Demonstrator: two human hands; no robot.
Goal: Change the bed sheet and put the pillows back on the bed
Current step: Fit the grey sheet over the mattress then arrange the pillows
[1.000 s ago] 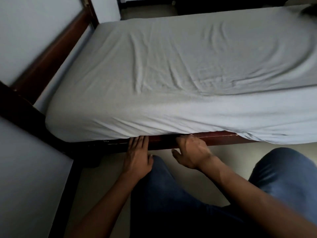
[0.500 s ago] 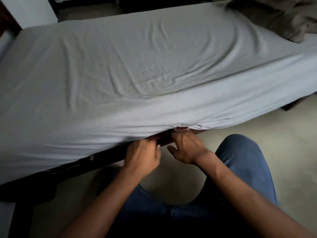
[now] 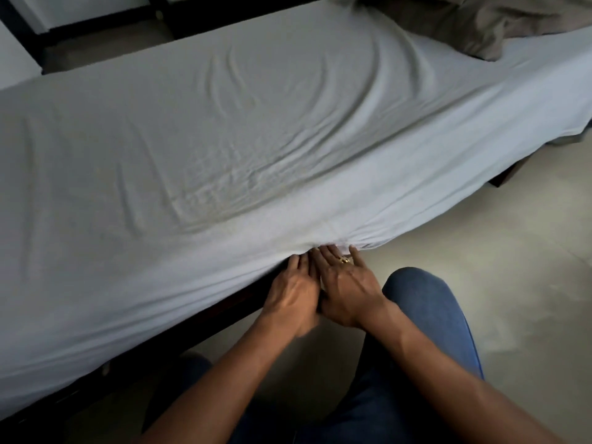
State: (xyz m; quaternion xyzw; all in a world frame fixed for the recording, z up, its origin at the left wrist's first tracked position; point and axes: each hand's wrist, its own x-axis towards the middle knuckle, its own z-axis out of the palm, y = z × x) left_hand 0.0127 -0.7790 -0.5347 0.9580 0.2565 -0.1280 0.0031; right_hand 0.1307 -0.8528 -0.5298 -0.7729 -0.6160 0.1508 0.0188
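A light grey bed sheet [image 3: 256, 133] covers the mattress, wrinkled near the middle, its near edge hanging over the side. My left hand [image 3: 293, 296] and my right hand [image 3: 347, 288] lie side by side at the sheet's lower edge, fingers straight, fingertips pushed under the bunched hem against the dark wooden bed frame [image 3: 224, 310]. The right hand wears a gold ring. A brownish pillow [image 3: 487, 24] lies on the bed at the top right.
I kneel on a pale tiled floor [image 3: 512, 251], my knee in blue jeans [image 3: 429, 309] close to the bed's side. To the right the sheet hangs loose past the mattress. Dark furniture legs stand beyond the bed at the top left.
The view has swung right along the bed. Both hands moved right along the hem and closed together; the left hand's fingers have straightened under the sheet edge.
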